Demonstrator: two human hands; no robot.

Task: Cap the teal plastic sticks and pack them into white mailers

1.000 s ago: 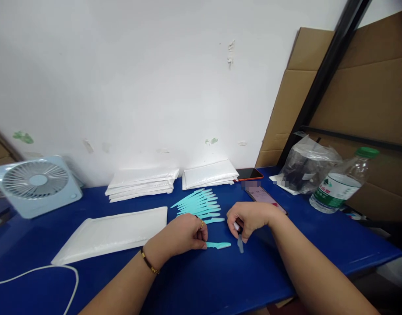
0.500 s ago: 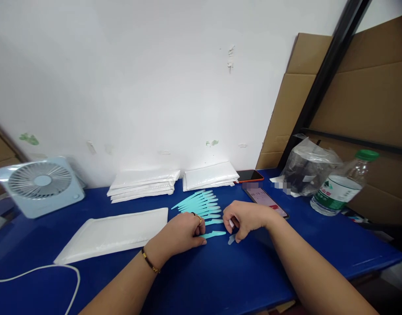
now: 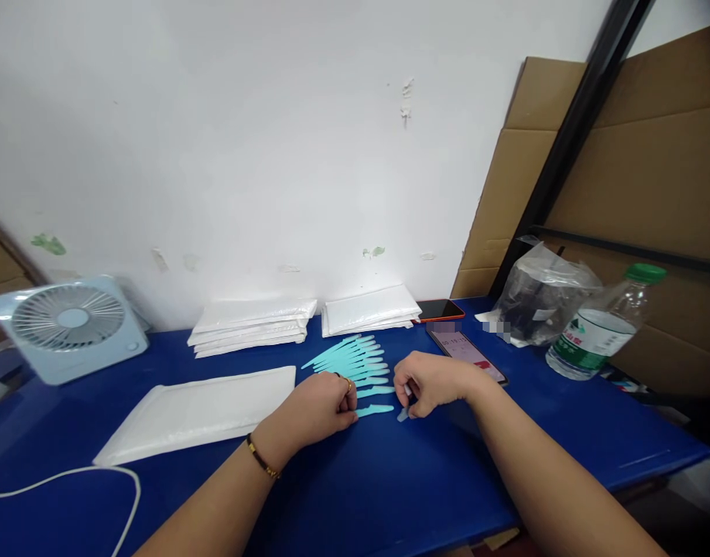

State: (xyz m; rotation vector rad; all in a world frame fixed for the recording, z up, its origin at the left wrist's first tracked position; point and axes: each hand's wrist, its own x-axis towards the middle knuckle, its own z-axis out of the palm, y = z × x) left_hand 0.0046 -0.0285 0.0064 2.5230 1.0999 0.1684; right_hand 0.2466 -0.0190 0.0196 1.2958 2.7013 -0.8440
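Note:
My left hand is closed, thumb and fingers pinching a turquoise eyebrow razor whose blade end points right. Across a small gap, my right hand is closed on a small translucent blade cap; part of the cap is hidden by the fingers. Just beyond my left hand, several more turquoise eyebrow razors lie fanned out on the blue tabletop, with pale caps visible at their right ends.
White padded envelopes lie at left and in two stacks by the wall. A phone with a timer, another phone, a bagged container and a water bottle stand right. A fan and white cable are left.
The razor's uncovered end and the cap have come slightly closer together. Both hands have shifted a little up the picture, each keeping its grip.

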